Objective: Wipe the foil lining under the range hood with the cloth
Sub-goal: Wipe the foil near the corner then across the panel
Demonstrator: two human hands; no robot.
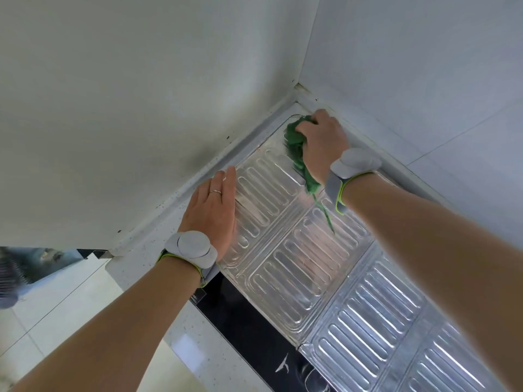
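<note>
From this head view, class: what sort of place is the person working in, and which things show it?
Probably a home kitchen: embossed foil lining beside a black glass cooktop, set in a speckled countertop.

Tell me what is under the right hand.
The right hand grips a bunched green cloth against the ribbed foil lining near the corner. The foil beneath cloth and palm is covered and cannot be seen.

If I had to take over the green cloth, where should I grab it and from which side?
Take the cloth at its bunched upper part near the foil lining's far corner, where the right hand already grips it, coming from the near side over the foil. The bulk gathers there. The thin tail trailing toward the camera would probably slip. The left hand lies flat on the foil's left edge.
</note>
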